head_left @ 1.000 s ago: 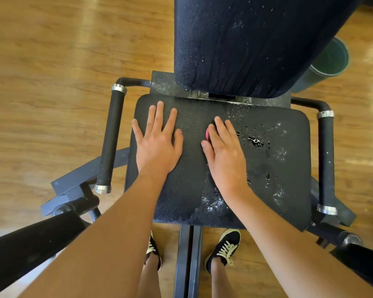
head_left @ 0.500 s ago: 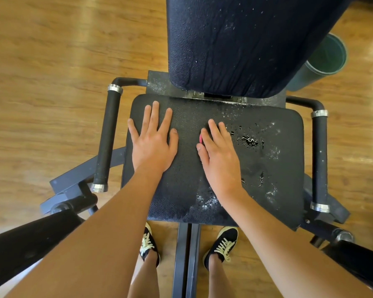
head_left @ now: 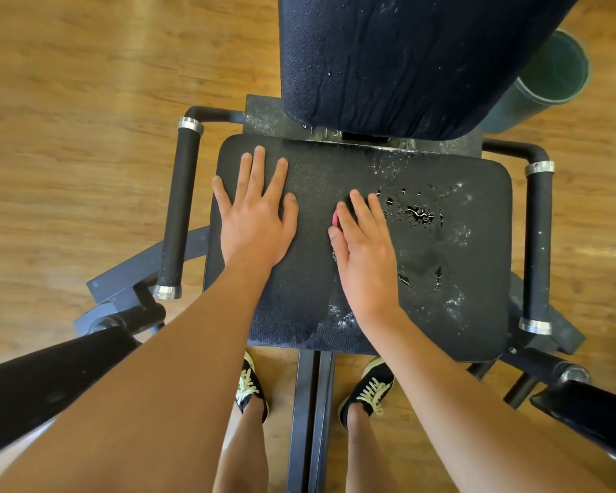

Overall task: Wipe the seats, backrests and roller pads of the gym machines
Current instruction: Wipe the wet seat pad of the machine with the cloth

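Observation:
The black padded seat [head_left: 452,243] lies below me, wet with droplets and foam streaks on its right half. My left hand [head_left: 255,222] rests flat on the seat's left part, fingers spread, holding nothing. My right hand [head_left: 365,254] presses flat on the seat's middle over a pink cloth [head_left: 334,219], of which only a small edge shows by the index finger. The dark backrest [head_left: 399,58] rises behind the seat, streaked with wet runs.
Black grip handles with silver collars flank the seat on the left [head_left: 178,211] and right [head_left: 537,247]. A green roll [head_left: 548,72] stands behind the backrest. Black pads [head_left: 47,382] jut in at lower left and lower right. My shoes [head_left: 368,389] straddle the frame bar on the wooden floor.
My right hand with the pink cloth has slid slightly toward me on the seat. My left hand has stayed flat in the same spot.

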Available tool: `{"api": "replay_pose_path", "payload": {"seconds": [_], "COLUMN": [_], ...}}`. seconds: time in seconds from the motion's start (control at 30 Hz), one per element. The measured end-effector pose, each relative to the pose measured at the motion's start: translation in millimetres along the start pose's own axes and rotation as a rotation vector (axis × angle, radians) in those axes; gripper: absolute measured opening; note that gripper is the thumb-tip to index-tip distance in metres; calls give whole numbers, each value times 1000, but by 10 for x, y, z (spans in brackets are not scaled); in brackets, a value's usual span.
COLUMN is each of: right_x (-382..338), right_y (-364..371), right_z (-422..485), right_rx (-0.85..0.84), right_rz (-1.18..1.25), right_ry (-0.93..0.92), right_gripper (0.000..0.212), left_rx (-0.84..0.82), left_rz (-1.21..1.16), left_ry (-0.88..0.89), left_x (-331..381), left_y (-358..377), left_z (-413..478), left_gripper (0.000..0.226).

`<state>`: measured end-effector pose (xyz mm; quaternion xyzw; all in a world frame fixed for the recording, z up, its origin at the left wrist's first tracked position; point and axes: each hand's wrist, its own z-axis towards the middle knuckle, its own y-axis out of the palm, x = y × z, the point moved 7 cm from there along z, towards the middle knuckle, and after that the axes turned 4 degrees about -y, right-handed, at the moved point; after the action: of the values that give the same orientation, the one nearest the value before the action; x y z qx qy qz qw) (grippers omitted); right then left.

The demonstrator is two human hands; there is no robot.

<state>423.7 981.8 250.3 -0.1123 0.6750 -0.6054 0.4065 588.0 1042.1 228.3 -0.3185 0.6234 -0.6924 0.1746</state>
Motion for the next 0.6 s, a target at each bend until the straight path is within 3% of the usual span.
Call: {"api": "replay_pose_path", "payload": {"seconds": [0.2, 0.6], "right_x": [-131, -69], "right_y": [19, -26], "right_z": [-561, -212], "right_rx": [-55, -42], "right_rz": [9, -19], "right_ry": [-51, -62], "right_gripper": [36, 36], "left_rx": [-10, -26], "left_rz": [-1, 4], "left_ry": [-3, -13], "left_x": [0, 1], "left_y": [-7, -15], "left_z": [0, 1], "left_gripper": [55, 55]}}
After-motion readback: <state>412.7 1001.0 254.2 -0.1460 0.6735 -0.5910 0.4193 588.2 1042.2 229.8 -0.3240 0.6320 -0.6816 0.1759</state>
